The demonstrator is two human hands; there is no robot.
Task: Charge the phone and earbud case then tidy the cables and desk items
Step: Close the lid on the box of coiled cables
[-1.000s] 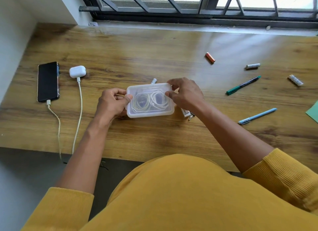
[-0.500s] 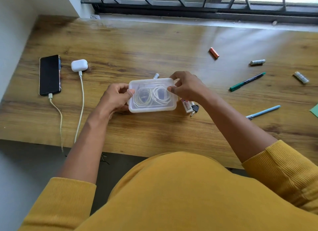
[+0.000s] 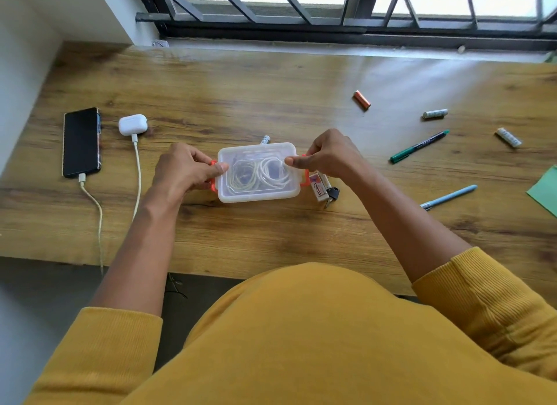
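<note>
Cables (image 3: 259,175), white and coiled, lie inside the clear plastic box (image 3: 257,195) at the middle of the tabletop (image 3: 271,239), and I can see them through its closed lid. I have both hands on that box. My left hand (image 3: 184,171) grips the left end, thumb laid on the lid and fingers curled over the orange clip (image 3: 213,175) there. My right hand (image 3: 330,157) grips the right end the same way, thumb on the lid's edge, fingers curled around the orange clip on that side; I cannot tell whether either clip is latched.

Over at the far left the phone (image 3: 81,142) lies flat, screen dark, with a white charging cable (image 3: 96,211) plugged into its near end and running off the front edge of the tabletop. Just beside it on the right sits the white earbud case (image 3: 133,124), its own white cable (image 3: 138,175) plugged in and trailing toward me past my left forearm.

Touching the box's right end is an eraser (image 3: 319,187) with a small key (image 3: 331,193) beside it. A battery (image 3: 265,139) peeks out behind the box. Further right, well apart from one another, lie an orange battery (image 3: 361,99), two pale batteries (image 3: 435,113) (image 3: 509,137), a green pen (image 3: 419,147) and a light blue pen (image 3: 449,197). A green sheet of paper (image 3: 545,190) shows at the right edge.
</note>
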